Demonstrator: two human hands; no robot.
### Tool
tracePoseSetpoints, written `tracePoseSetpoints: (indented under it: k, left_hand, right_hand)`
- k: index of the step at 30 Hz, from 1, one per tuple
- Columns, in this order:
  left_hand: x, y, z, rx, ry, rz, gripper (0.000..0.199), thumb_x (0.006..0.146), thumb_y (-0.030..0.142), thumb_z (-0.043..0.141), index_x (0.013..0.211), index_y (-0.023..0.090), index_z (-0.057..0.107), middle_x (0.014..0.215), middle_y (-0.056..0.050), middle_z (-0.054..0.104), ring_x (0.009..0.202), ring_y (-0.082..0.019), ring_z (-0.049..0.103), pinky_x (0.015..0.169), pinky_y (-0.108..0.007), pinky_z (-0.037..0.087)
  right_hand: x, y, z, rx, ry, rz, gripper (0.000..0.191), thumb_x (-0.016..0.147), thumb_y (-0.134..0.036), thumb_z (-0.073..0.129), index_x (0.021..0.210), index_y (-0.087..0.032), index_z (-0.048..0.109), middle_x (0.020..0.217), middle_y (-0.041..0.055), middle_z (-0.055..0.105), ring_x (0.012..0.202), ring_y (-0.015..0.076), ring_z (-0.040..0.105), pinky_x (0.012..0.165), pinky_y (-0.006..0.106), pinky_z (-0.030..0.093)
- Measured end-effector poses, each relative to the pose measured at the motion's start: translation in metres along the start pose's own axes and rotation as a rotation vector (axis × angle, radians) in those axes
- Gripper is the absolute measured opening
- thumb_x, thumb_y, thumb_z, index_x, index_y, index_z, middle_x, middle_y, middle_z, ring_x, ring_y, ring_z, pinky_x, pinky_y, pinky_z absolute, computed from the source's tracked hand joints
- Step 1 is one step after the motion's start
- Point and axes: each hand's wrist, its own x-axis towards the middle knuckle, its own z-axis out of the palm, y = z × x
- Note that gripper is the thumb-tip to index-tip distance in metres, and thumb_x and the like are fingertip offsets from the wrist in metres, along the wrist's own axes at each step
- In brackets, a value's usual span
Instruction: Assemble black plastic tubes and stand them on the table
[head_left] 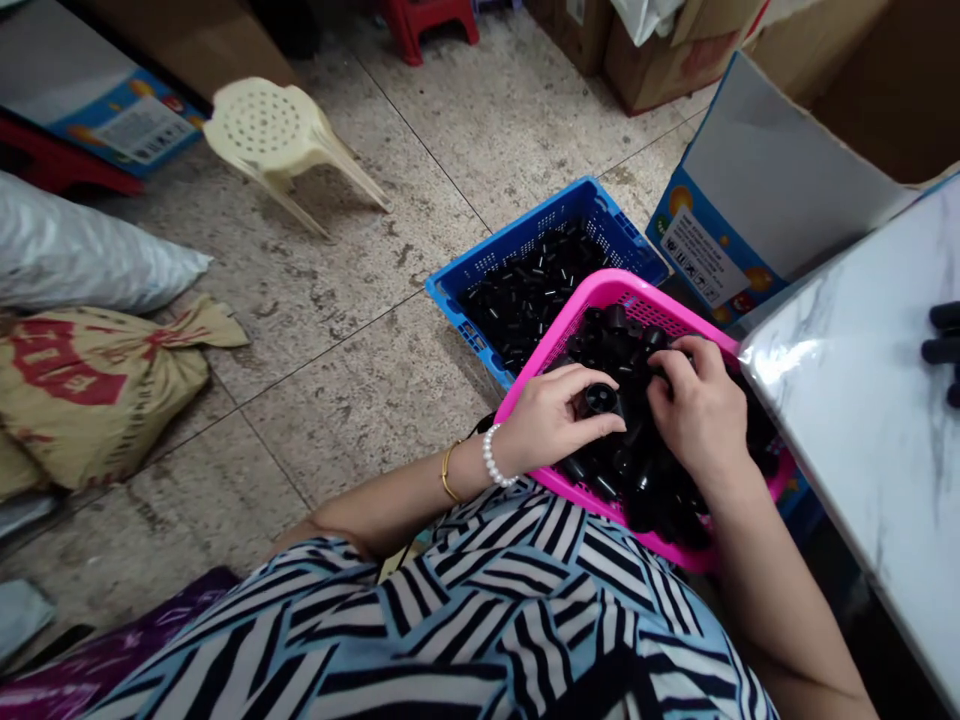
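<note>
We see a short, hollow black cylinder (600, 400) above a bright pink, perforated plastic basket (626, 282), held between the thumb and bent fingers of our left hand (553, 415). Our right hand (701, 415) reaches in from the right, fingers hooked over a heap of glossy black pieces (643, 482); we cannot tell whether it grips one. Beyond the basket sits a blue plastic crate (480, 254); at right, a smooth, marbled tabletop (885, 400).

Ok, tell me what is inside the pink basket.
Loose black parts lie in the pink basket. The left hand, the right hand and the topmost parts hide whatever lies beneath.
</note>
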Motion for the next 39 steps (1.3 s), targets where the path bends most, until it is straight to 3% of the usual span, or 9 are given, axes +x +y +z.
tracePoseSetpoints:
  k: [6,10,12,16,19,25,29,34,39]
  left_hand:
    - [0.001,0.011,0.001,-0.021,-0.035,0.005,0.042,0.082,0.042,0.085,0.115,0.017,0.075,0.083,0.000,0.067,0.065,-0.010,0.058,0.062,-0.022,0.048]
    - [-0.001,0.015,0.004,0.025,-0.131,0.076,0.044,0.083,0.044,0.084,0.116,0.016,0.074,0.088,-0.003,0.071,0.073,-0.013,0.065,0.071,-0.025,0.054]
    - [-0.002,0.015,0.006,0.056,-0.154,0.097,0.041,0.085,0.042,0.083,0.113,0.015,0.072,0.092,-0.005,0.072,0.079,-0.015,0.068,0.075,-0.027,0.055]
    - [-0.005,0.015,0.009,0.077,-0.227,0.116,0.030,0.092,0.038,0.074,0.111,0.015,0.066,0.096,-0.006,0.073,0.083,-0.017,0.070,0.075,-0.027,0.055]
    - [-0.006,0.017,0.013,0.075,-0.284,0.115,0.026,0.096,0.036,0.068,0.113,0.017,0.062,0.107,-0.008,0.074,0.085,-0.017,0.071,0.076,-0.028,0.056]
    - [-0.004,0.016,0.016,0.122,-0.316,0.125,0.030,0.102,0.042,0.057,0.117,0.016,0.055,0.107,-0.011,0.073,0.093,-0.024,0.073,0.080,-0.034,0.058]
    - [-0.005,0.013,0.015,0.142,-0.335,0.145,0.031,0.104,0.043,0.052,0.118,0.016,0.054,0.108,-0.012,0.073,0.098,-0.024,0.074,0.081,-0.034,0.058]
    - [-0.006,0.015,0.015,0.144,-0.333,0.123,0.034,0.101,0.045,0.059,0.120,0.017,0.054,0.109,-0.010,0.074,0.097,-0.023,0.075,0.079,-0.032,0.058]
    - [-0.008,0.015,0.016,0.182,-0.333,0.113,0.035,0.103,0.044,0.056,0.123,0.016,0.052,0.112,-0.012,0.074,0.100,-0.025,0.075,0.081,-0.034,0.059]
  right_hand:
    - [-0.033,-0.010,-0.021,0.863,0.014,0.170,0.050,0.094,-0.020,0.062,0.143,-0.027,0.054,0.134,0.0110,0.063,0.103,0.0226,0.074,0.095,0.042,0.064]
    - [-0.055,-0.014,-0.019,1.254,0.011,0.320,0.029,0.089,-0.023,0.074,0.116,-0.027,0.063,0.135,0.0086,0.060,0.107,0.0236,0.076,0.099,0.045,0.064]
    - [-0.062,-0.012,-0.014,1.374,-0.004,0.381,0.034,0.085,-0.023,0.080,0.112,-0.027,0.061,0.131,0.0069,0.065,0.105,0.0240,0.077,0.093,0.044,0.067]
    - [-0.070,-0.013,-0.008,1.351,0.055,0.443,0.050,0.084,-0.025,0.083,0.131,-0.030,0.066,0.129,0.0072,0.068,0.106,0.0240,0.076,0.089,0.042,0.068]
    - [-0.071,-0.023,-0.012,1.342,0.088,0.410,0.046,0.094,-0.030,0.072,0.139,-0.033,0.066,0.136,0.0082,0.063,0.116,0.0266,0.072,0.095,0.047,0.066]
    - [-0.074,-0.042,-0.017,1.213,0.240,0.301,0.036,0.095,-0.021,0.068,0.130,-0.031,0.072,0.129,0.0078,0.061,0.119,0.0278,0.071,0.107,0.051,0.060]
    - [-0.080,-0.049,-0.011,1.178,0.293,0.215,0.034,0.095,-0.017,0.067,0.127,-0.028,0.066,0.129,0.0098,0.067,0.126,0.0298,0.069,0.111,0.057,0.056]
    - [-0.078,-0.047,-0.011,1.106,0.395,0.331,0.031,0.098,-0.021,0.063,0.128,-0.026,0.062,0.123,0.0092,0.074,0.121,0.0285,0.072,0.118,0.066,0.046]
    - [-0.084,-0.042,-0.006,1.013,0.207,0.270,0.037,0.097,-0.022,0.065,0.134,-0.028,0.067,0.129,0.0060,0.074,0.134,0.0287,0.064,0.126,0.062,0.038]
